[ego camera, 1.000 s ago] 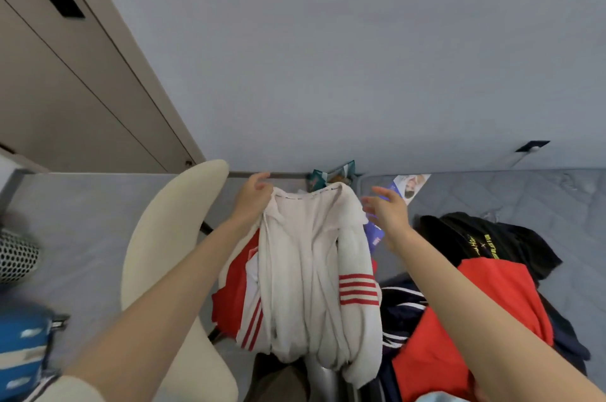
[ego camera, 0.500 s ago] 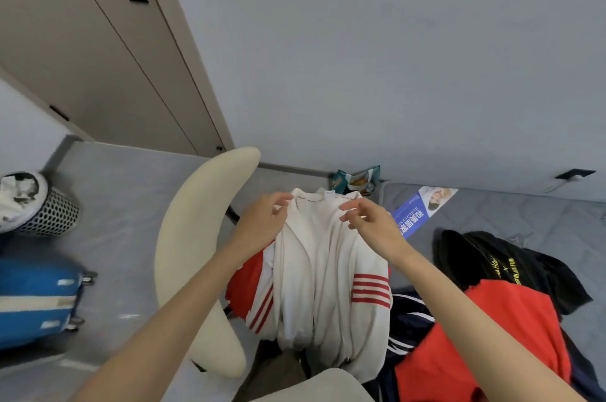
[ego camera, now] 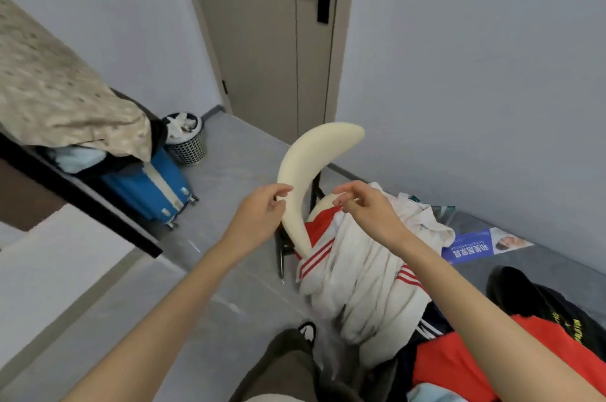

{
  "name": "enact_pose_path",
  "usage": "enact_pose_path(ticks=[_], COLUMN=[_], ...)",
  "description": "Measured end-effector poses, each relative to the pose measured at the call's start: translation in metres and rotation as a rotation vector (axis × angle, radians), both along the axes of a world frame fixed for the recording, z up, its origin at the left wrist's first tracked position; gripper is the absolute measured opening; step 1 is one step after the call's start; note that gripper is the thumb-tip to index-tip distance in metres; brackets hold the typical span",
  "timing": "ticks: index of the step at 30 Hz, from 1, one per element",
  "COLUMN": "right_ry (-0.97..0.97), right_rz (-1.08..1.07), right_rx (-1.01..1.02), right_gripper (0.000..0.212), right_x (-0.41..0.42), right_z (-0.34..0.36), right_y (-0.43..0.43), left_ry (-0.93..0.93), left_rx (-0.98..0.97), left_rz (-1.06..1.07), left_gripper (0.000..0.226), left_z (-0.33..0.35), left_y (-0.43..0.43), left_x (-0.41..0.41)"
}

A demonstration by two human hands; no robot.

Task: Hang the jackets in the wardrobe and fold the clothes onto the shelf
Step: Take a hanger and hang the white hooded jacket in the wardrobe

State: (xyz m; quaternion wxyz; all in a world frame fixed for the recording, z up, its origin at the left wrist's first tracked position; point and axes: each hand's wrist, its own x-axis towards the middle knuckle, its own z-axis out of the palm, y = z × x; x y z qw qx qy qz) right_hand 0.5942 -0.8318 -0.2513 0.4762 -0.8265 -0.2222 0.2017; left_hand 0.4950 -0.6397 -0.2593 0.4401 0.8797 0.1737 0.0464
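Note:
A white jacket with red stripes [ego camera: 360,273] lies crumpled over the seat of a chair with a curved cream back [ego camera: 305,172]. My left hand [ego camera: 262,214] hovers at the left edge of the chair back, fingers loosely curled and holding nothing. Just above the jacket's collar, my right hand [ego camera: 364,211] is also empty, its fingers relaxed. A red garment [ego camera: 459,365] and a black garment with yellow print [ego camera: 541,303] lie in a pile at the lower right. No wardrobe or shelf is in view.
A blue suitcase [ego camera: 151,185] and a mesh waste basket [ego camera: 185,139] stand at the left beside a cloth-covered table [ego camera: 49,99]. A closed door [ego camera: 269,40] is straight ahead. A blue leaflet [ego camera: 475,245] lies on the grey mattress [ego camera: 564,260].
Both hands have let go of the white jacket, which now lies on the chair seat. My view has swung left, bringing the door, suitcase and table into sight.

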Motion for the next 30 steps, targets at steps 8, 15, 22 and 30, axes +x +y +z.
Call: enact_pose_path(ticks=[8, 15, 22, 30], right_ry=[-0.100, -0.133, -0.141, -0.158], right_rz=[0.399, 0.666, 0.806, 0.780], right_rx=[0.074, 0.143, 0.255, 0.323], right_gripper=[0.026, 0.025, 0.020, 0.025], right_x=[-0.126, -0.262, -0.399, -0.485], right_z=[0.051, 0.087, 0.120, 0.149], right_y=[0.113, 0.235, 0.360, 0.469], left_ry=[-0.111, -0.153, -0.180, -0.250], left_rx=[0.020, 0.093, 0.202, 0.204], left_rz=[0.381, 0.700, 0.901, 0.988], left_gripper=[0.030, 0.029, 0.027, 0.031], left_z=[0.054, 0.084, 0.128, 0.162], left_y=[0.072, 0.148, 0.232, 0.321], left_x=[-0.184, -0.363, -0.523, -0.612])
